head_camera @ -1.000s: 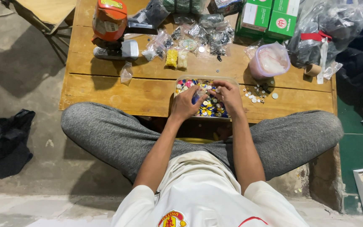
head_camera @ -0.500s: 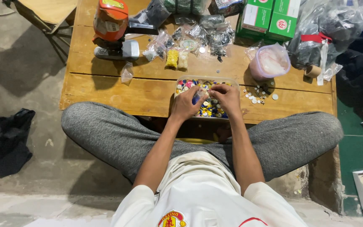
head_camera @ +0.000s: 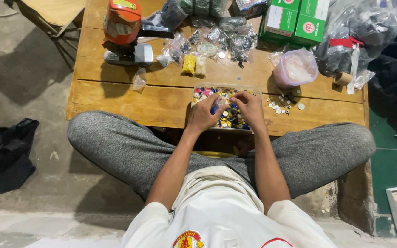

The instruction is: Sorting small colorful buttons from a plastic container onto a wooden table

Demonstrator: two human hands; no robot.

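Note:
A clear shallow tray (head_camera: 197, 88) full of small multicoloured round pieces sits at the near edge of a low wooden table (head_camera: 129, 101). My left hand (head_camera: 204, 114) rests over the tray's left part, fingers curled around a small bluish piece. My right hand (head_camera: 250, 106) is over the tray's right part, fingertips pinched together near the left hand; what it pinches is too small to tell. My crossed legs in grey trousers lie just in front of the table.
Several loose white round pieces (head_camera: 281, 103) lie right of the tray. Behind stand a pink-lidded tub (head_camera: 295, 69), green boxes (head_camera: 295, 20), small plastic bags (head_camera: 226, 36), an orange tool (head_camera: 121, 23), a tape roll (head_camera: 343, 79). A dark cloth (head_camera: 5, 151) lies on the floor at left.
Both hands stay over the tray; the fingers shift only slightly. Nothing else has moved.

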